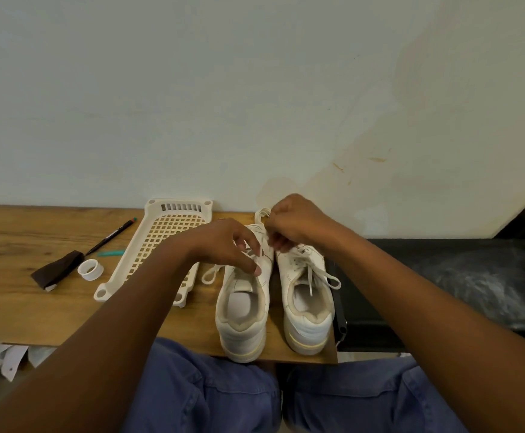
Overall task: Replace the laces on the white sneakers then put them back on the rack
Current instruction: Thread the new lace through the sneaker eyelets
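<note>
Two white sneakers point(273, 295) stand side by side on the wooden surface point(36, 307), heels toward the person, just right of a cream rack point(158, 245) lying flat. The left hand point(223, 245) pinches a lace point(259, 254) on the left shoe. The right hand point(295, 223) has a closed grip on that white lace above the toes.

person: both forearms bare, no sleeves in view. left hand point(226, 245) and right hand point(295, 225) bare, no rings or watch. blue-purple trousers point(211, 392) with stitched seams.
</note>
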Action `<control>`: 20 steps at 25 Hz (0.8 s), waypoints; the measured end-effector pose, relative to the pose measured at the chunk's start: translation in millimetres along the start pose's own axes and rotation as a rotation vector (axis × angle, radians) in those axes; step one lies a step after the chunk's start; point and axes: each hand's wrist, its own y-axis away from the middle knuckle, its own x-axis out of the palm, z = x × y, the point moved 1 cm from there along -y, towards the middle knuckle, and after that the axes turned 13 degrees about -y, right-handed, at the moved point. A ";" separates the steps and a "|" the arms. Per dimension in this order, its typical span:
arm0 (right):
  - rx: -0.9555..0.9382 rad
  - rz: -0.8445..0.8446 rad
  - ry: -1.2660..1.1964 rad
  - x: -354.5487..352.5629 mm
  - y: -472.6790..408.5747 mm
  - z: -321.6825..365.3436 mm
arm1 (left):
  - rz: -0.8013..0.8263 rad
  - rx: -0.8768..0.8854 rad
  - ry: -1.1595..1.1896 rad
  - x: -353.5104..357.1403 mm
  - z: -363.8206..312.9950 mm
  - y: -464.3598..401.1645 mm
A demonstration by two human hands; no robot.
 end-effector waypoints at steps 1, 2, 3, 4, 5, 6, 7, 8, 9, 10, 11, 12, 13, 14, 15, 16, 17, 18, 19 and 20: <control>-0.030 -0.012 -0.256 -6.4 0.4 6.2 | 0.004 -0.001 0.002 -0.4 1.5 -0.4; -0.033 0.029 -0.593 -12.8 1.0 11.8 | 0.006 -0.003 0.008 -0.4 4.0 -1.1; -0.016 0.091 -0.893 -18.5 2.6 16.3 | 0.011 -0.007 0.017 -0.5 5.6 -0.7; -0.008 0.121 -1.023 -24.6 3.4 18.6 | 0.016 -0.008 0.022 -0.3 6.4 -0.1; -0.027 0.110 -0.942 -29.6 2.1 18.4 | 0.017 -0.007 0.025 0.1 7.4 -0.2; -0.086 0.069 -0.655 -31.9 0.0 15.5 | 0.018 0.003 0.029 0.3 8.1 -0.7; -0.170 0.031 -0.215 -31.2 -1.9 10.2 | 0.024 0.027 0.033 -0.3 8.0 -0.7; -0.239 0.040 0.248 -26.5 -1.8 4.5 | 0.036 0.056 0.034 -1.5 6.3 0.9; -0.257 0.103 0.625 -19.7 -2.1 -3.0 | 0.051 0.069 0.022 -2.6 4.3 2.4; -0.234 0.180 0.843 -12.7 -1.9 -9.9 | 0.064 0.067 0.014 -3.1 3.4 3.5; -0.216 0.224 0.909 -7.5 -0.4 -13.0 | 0.076 0.061 0.015 -3.3 3.0 3.4; -0.211 0.239 0.897 -5.0 1.5 -12.9 | 0.083 0.061 0.025 -2.8 2.9 2.9; -0.224 0.238 0.873 -5.6 2.6 -10.9 | 0.084 0.061 0.036 -2.1 2.9 2.1; -0.230 0.227 0.818 -9.4 2.4 -8.0 | 0.084 0.057 0.044 -1.4 3.8 1.8; -0.236 0.221 0.708 -14.6 2.1 -4.0 | 0.088 0.045 0.043 -0.7 5.5 1.2; -0.258 0.214 0.568 -20.0 3.9 1.2 | 0.092 0.026 0.032 -0.5 7.1 0.6; -0.286 0.197 0.414 -26.2 7.0 6.8 | 0.099 0.007 0.015 -0.5 9.6 -0.8; -0.321 0.171 0.282 -32.8 9.9 10.4 | 0.109 -0.007 0.001 -0.4 12.2 -1.8; -0.358 0.141 0.200 -39.0 13.2 12.1 | 0.119 -0.018 -0.005 0.1 14.4 -2.8; -0.389 0.113 0.173 -43.6 16.0 11.9 | 0.126 -0.024 -0.004 0.7 16.2 -3.9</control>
